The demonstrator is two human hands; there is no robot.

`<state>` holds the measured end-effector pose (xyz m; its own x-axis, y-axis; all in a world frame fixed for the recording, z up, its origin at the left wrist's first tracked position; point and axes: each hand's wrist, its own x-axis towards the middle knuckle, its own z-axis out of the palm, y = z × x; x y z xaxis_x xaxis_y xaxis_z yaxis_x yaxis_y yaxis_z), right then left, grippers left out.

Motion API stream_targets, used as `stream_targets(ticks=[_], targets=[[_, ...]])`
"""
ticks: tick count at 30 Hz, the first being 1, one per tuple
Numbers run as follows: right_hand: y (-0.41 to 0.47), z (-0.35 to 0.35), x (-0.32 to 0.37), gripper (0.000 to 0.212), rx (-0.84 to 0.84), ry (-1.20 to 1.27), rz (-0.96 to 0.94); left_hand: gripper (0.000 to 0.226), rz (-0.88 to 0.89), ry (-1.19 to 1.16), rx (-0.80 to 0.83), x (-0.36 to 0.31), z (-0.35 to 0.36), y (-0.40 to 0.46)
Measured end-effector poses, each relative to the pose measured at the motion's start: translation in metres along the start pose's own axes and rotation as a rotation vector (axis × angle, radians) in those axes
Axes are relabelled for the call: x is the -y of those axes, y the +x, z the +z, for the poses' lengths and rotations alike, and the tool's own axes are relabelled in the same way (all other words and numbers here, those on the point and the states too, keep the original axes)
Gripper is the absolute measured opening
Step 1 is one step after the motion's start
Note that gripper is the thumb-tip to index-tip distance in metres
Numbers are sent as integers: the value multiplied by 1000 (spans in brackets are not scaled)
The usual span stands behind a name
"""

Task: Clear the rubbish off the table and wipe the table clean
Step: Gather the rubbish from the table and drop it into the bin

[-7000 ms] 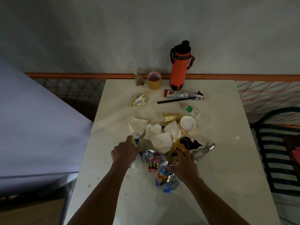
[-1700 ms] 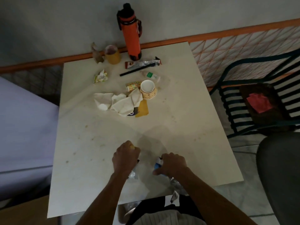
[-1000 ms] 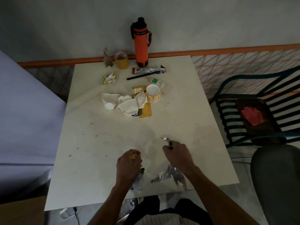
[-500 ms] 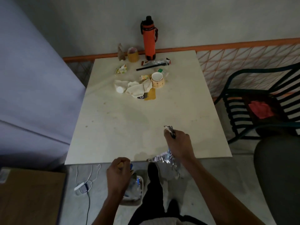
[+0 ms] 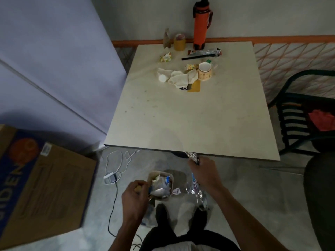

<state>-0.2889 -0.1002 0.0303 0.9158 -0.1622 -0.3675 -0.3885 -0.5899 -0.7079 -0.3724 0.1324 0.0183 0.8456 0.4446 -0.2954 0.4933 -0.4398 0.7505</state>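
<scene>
Both hands off the counter's near edge above a small bin [image 5: 160,185] on the floor, left hand [image 5: 134,196] clutching wrappers, right hand [image 5: 203,173] gripping foil packets [image 5: 196,192], remaining rubbish [image 5: 183,78] heaped toward the counter [image 5: 190,120] far edge, paper cup [image 5: 204,71] alongside

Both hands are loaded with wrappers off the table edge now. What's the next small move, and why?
Probably let the right hand swing its foil wrappers left over the small bin on the floor and let go. The left hand is already at the bin's rim, while the foil hangs just beside it, so it would likely fall outside.
</scene>
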Motion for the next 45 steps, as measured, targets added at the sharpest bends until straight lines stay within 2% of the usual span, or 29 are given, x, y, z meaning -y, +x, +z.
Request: stream_targets(ticks=[5, 7, 9, 18, 22, 28, 32, 36, 40, 45], targets=[[-15, 32, 2, 33, 40, 27, 66, 8, 44, -11, 23, 20, -21, 4], [-21, 52, 6, 35, 33, 65, 109, 18, 56, 4, 16, 29, -34, 12], [-28, 66, 11, 33, -2, 105, 157, 24, 71, 17, 29, 36, -47, 21], [-59, 140, 22, 29, -151, 203, 390, 16, 133, 104, 172, 101, -99, 88], [-63, 163, 16, 29, -139, 245, 451, 17, 196, 151, 219, 112, -105, 107], [-58, 190, -13, 29, -132, 305, 524, 11, 261, 194, 318, 112, -73, 119], [-44, 212, -41, 38, -118, 345, 547, 10, 276, 199, 355, 123, -40, 123], [-28, 239, -73, 41, -137, 355, 559, 13, 230, 223, 398, 145, 0, 133], [-12, 271, -113, 40, -154, 359, 587, 13, 273, 235, 439, 177, 43, 149], [11, 315, -164, 35, -187, 345, 604, 16, 373, 314, 417, 218, 98, 168]])
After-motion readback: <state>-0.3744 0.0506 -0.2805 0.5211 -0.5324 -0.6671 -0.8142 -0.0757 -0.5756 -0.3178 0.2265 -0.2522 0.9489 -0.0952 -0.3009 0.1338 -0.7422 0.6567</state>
